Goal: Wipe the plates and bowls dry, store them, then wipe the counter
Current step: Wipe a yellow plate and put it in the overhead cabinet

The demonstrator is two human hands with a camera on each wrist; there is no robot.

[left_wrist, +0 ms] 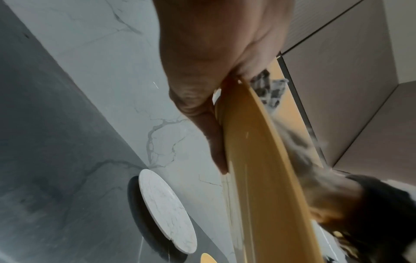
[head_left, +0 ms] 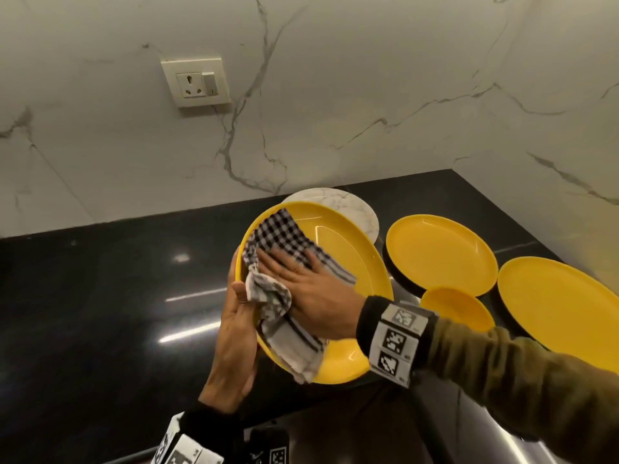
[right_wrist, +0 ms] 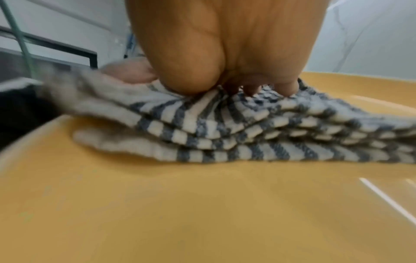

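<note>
Drying step: the left hand point(head_left: 234, 333) grips the tilted yellow plate point(head_left: 348, 256) by its rim above the desk point(head_left: 100, 296), the flat right hand point(head_left: 311, 296) pressing the checked cloth point(head_left: 284, 242) onto it; next, probably, wiping the rest.

A white marble wall point(head_left: 335, 95) with grey veins rises behind the work area and turns a corner at the right. A cream socket plate point(head_left: 196, 81) is set into it at upper left, with one three-pin socket and a white rocker switch beside it. The left wrist view shows pale grey cabinet panels point(left_wrist: 351, 71) divided by thin dark seams. The right wrist view shows a dark metal frame point(right_wrist: 56, 48) and a thin green bar point(right_wrist: 20, 35) at far left, both blurred.
</note>
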